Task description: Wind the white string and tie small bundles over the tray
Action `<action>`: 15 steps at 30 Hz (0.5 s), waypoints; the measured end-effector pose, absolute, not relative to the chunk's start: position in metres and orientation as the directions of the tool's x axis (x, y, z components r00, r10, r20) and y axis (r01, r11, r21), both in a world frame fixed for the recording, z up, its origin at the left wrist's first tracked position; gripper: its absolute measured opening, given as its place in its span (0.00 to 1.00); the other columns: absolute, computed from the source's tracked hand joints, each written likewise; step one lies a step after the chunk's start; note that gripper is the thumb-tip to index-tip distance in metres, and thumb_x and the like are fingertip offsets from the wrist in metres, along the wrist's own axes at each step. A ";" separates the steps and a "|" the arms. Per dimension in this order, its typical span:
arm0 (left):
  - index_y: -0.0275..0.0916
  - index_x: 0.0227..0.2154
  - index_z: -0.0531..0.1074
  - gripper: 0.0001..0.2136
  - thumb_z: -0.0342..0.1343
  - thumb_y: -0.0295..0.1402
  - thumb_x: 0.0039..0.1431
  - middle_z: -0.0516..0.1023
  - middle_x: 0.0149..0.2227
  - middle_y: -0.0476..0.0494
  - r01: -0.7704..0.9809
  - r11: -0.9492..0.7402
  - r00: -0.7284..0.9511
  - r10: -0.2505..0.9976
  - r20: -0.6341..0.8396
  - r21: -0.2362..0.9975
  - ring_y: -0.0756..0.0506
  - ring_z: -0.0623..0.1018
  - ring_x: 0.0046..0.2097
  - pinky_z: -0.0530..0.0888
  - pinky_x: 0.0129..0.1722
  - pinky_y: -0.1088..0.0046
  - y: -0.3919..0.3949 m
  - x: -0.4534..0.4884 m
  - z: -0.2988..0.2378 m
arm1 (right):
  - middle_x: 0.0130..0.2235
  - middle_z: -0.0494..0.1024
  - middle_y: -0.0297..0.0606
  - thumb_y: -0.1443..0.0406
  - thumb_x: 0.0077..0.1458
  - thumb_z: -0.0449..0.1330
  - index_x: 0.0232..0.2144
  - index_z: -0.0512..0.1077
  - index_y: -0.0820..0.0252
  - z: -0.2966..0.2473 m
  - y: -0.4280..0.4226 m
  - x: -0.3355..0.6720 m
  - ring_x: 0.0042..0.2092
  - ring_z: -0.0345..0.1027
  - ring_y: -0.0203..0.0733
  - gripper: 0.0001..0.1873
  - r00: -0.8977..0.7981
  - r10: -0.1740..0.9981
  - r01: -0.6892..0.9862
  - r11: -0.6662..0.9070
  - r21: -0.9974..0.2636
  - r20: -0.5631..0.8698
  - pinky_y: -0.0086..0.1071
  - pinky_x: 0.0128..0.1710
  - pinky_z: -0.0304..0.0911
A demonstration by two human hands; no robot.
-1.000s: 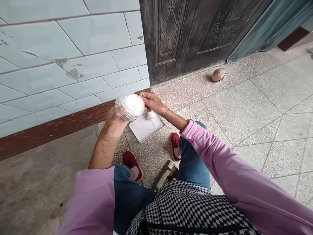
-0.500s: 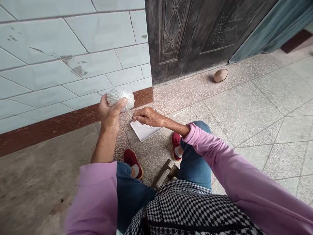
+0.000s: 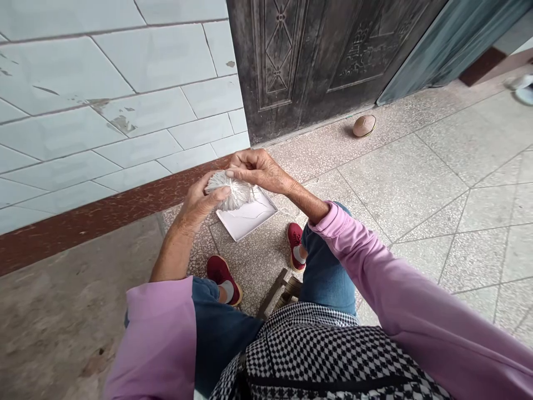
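Note:
A round bundle of white, shiny string-like fibre (image 3: pixel 236 195) is held in front of the wall, above a shallow white tray. My left hand (image 3: pixel 204 201) is wrapped round its left side, the thumb pressed on the near face. At the bundle's upper right, my right hand (image 3: pixel 259 168) has thumb and fingers closed together; what they pinch is too small to make out. Beneath both hands, the white tray (image 3: pixel 245 222) lies on the floor with thin pale strands in it, and a few strands trail past its right edge.
My red shoes (image 3: pixel 222 275) stand on either side below the tray, with a wooden frame (image 3: pixel 275 294) between my legs. A brown rounded object (image 3: pixel 364 126) lies by the dark carved door (image 3: pixel 308 61). The tiled wall (image 3: pixel 125 111) rises close on the left.
My right hand has risen from above the tray to the bundle's upper right side. My left hand has brought the bundle right and slightly lower, and the tray shows more fully.

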State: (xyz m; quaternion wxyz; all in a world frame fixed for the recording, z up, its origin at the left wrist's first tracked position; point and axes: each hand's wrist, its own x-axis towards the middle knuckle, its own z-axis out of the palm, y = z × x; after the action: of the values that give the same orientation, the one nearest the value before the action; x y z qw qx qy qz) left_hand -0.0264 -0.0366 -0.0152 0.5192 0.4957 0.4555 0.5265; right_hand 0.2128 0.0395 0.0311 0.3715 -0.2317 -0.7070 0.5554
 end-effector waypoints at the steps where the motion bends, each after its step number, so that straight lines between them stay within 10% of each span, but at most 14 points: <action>1: 0.39 0.56 0.93 0.37 0.91 0.61 0.55 0.93 0.51 0.32 -0.113 -0.022 0.056 0.998 0.028 0.993 0.23 0.91 0.58 0.89 0.64 0.44 -0.039 -0.024 -0.013 | 0.27 0.62 0.26 0.33 0.74 0.82 0.30 0.69 0.51 0.032 0.038 0.213 0.34 0.55 0.37 0.40 -0.613 0.748 -0.092 0.251 -0.964 0.254 0.35 0.31 0.49; 10: 0.44 0.52 0.93 0.37 0.92 0.63 0.48 0.93 0.49 0.29 -0.164 0.049 0.170 0.985 -0.020 0.985 0.15 0.92 0.64 0.91 0.67 0.34 -0.056 -0.008 0.007 | 0.29 0.61 0.22 0.38 0.74 0.84 0.32 0.68 0.55 0.002 0.058 0.202 0.31 0.51 0.31 0.40 -0.638 0.706 -0.229 0.209 -0.951 0.308 0.30 0.30 0.49; 15: 0.42 0.56 0.87 0.46 0.84 0.76 0.51 0.90 0.54 0.28 -0.323 -0.083 0.003 0.996 0.089 0.943 0.12 0.81 0.78 0.90 0.69 0.38 -0.052 -0.003 0.022 | 0.34 0.75 0.30 0.65 0.85 0.72 0.39 0.77 0.59 0.013 0.051 0.210 0.38 0.66 0.36 0.17 -0.530 0.799 -0.032 0.316 -0.948 0.284 0.33 0.42 0.63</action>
State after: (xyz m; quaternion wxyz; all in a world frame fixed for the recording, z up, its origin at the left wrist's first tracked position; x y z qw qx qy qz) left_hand -0.0030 -0.0523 0.0220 0.5570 0.4371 0.3851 0.5920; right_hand 0.2095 0.0508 0.0133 0.4014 -0.2719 -0.7049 0.5177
